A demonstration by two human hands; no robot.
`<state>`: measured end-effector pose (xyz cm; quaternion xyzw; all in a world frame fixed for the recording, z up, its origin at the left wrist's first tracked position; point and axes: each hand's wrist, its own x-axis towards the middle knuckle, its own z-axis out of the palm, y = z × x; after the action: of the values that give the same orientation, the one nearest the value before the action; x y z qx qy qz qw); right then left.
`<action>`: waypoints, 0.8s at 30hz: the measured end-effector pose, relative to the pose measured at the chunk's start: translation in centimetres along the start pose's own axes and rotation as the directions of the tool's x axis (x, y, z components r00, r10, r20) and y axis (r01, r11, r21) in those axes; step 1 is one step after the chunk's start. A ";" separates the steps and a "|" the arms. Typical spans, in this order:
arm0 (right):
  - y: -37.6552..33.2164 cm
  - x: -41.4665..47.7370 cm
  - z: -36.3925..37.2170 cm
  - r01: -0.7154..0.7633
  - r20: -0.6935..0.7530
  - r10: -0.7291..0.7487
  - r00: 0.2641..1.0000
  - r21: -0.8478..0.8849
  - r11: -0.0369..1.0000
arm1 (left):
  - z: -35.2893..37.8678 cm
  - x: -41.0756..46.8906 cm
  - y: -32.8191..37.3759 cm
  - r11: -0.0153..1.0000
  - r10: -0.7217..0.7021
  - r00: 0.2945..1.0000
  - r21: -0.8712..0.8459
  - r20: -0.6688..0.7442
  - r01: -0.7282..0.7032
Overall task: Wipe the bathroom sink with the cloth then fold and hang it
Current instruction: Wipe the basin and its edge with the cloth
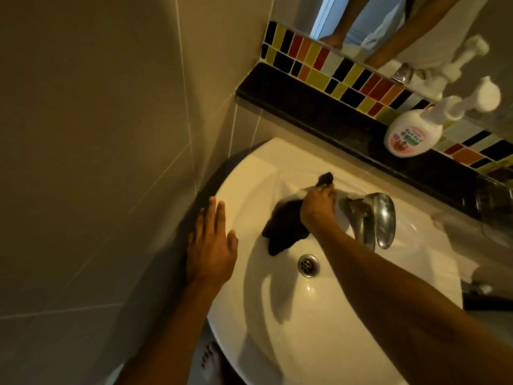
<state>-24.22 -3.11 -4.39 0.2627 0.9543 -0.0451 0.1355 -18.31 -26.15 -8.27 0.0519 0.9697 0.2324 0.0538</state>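
Observation:
A white bathroom sink (319, 315) fills the lower middle of the view, with a chrome drain (308, 264) in its bowl. My right hand (317, 207) is closed on a dark cloth (283, 232) and presses it against the back wall of the bowl, just left of the chrome tap (373, 220). A corner of the cloth sticks up above my fingers, and the rest hangs down toward the drain. My left hand (212, 245) lies flat with fingers spread on the sink's left rim, holding nothing.
A black stone ledge (319, 112) runs behind the sink, with a white pump soap bottle (413, 132) on it. Coloured mosaic tiles and a mirror (416, 31) are above. A beige tiled wall (97, 134) stands close on the left. A clear cup (497, 207) sits at the right edge.

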 end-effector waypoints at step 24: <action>0.9 -2.6 2.1 0.263 -0.063 -0.267 0.962 -0.069 0.962 | -1.0 -0.5 0.5 0.999 0.054 0.998 0.002 0.011 -0.054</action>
<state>-21.10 -3.94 -5.65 0.1300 0.9860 -0.0247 0.1018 -17.88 -26.20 -7.09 0.0795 0.9679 0.2325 0.0526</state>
